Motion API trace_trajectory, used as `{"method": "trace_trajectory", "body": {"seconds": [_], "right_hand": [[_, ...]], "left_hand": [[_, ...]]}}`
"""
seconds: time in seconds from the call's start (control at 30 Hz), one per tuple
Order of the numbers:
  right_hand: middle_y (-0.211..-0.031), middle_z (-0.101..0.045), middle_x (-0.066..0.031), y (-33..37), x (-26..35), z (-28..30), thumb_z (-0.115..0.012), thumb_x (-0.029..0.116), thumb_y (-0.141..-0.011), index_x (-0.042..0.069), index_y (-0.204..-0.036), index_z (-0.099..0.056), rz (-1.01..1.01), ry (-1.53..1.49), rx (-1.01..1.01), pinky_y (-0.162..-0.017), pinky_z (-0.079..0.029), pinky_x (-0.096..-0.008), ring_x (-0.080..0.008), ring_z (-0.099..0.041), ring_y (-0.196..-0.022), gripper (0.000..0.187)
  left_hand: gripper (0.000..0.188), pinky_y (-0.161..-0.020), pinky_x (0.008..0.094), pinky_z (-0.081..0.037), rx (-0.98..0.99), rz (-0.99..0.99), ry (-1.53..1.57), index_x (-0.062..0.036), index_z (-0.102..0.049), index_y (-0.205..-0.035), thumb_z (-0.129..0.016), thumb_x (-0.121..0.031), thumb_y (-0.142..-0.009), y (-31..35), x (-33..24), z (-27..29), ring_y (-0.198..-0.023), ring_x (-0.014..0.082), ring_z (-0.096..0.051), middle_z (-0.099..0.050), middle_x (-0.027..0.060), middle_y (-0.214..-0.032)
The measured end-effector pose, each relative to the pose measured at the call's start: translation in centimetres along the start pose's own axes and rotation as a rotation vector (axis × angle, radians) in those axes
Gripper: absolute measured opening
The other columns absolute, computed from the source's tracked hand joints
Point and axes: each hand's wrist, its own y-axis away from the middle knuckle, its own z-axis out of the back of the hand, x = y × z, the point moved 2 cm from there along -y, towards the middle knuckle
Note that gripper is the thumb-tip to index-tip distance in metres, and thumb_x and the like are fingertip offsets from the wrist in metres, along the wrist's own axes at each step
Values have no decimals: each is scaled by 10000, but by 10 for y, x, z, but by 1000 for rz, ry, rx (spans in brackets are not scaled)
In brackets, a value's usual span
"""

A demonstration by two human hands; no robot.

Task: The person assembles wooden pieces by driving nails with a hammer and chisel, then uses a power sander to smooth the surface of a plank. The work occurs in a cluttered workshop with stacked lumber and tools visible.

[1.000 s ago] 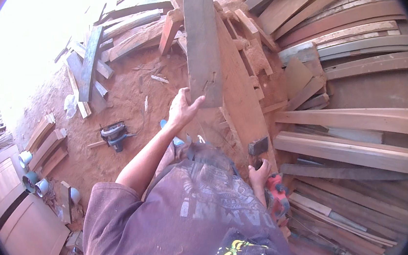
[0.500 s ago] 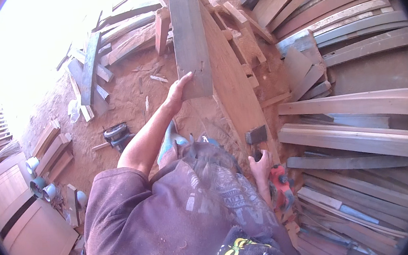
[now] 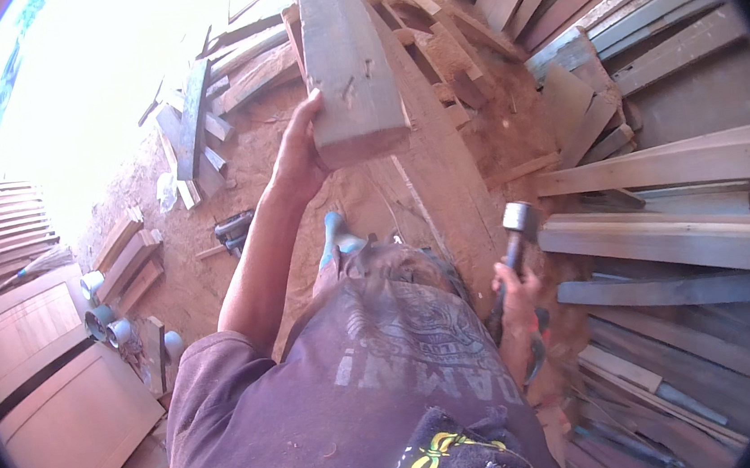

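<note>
A thick grey plank (image 3: pixel 348 65) rises in front of me, its near end lifted above the wooden bench. My left hand (image 3: pixel 299 151) grips that plank near its end, thumb along its left edge and fingers beneath, mostly hidden. On the right, my right hand (image 3: pixel 517 297) is closed round the dark handle of a hammer (image 3: pixel 518 217), with the pale round head pointing up and away from the plank. Under the plank stretches a long wooden bench board (image 3: pixel 453 199), dusted with sawdust. Behind my right hand a red and black power tool (image 3: pixel 539 344) is partly covered.
Stacked beams (image 3: pixel 664 238) crowd the right side. Loose boards (image 3: pixel 193 125) lie on the dusty floor at the far left, with a dark power tool (image 3: pixel 233 232) nearer. Door panels (image 3: pixel 77 416) and several small pots (image 3: pixel 99 319) stand at the left. Wood blocks (image 3: pixel 444 56) sit beyond the bench.
My left hand has raised the plank's near end and tilted it. My right hand has lifted the hammer off the bench board, up and to the right.
</note>
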Motion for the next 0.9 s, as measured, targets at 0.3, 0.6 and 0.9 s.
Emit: {"method": "trace_trajectory", "body": {"seconds": [0.3, 0.6, 0.9], "right_hand": [[-798, -587, -14, 53, 0, 157, -757, 187, -950, -27, -1158, -708, 105, -116, -591, -607, -459, -270, -111, -571, -687, 302], [-965, -666, -82, 90, -143, 236, -698, 273, -1006, -31, -1258, -698, -189, 152, -642, -759, -496, -328, -195, -630, -864, 395], [-1003, -679, -104, 72, -153, 208, -677, 284, -1022, -36, -1252, -700, -179, 242, -638, -783, -501, -344, -218, -642, -900, 395]], "left_hand": [[798, -895, 355, -573, -3, -177, 175, 33, -633, -1385, -485, -678, -1054, 3, -60, -43, -1116, 213, -696, -726, 138, -1289], [848, -885, 392, -580, 34, -254, 240, 133, -582, -1374, -515, -651, -1057, 2, -61, -54, -1061, 282, -696, -707, 228, -1255], [541, -1113, 395, -529, 167, -369, 237, 98, -584, -1352, -726, -297, -1011, -10, -55, -73, -1200, 271, -657, -669, 183, -1301]]}}
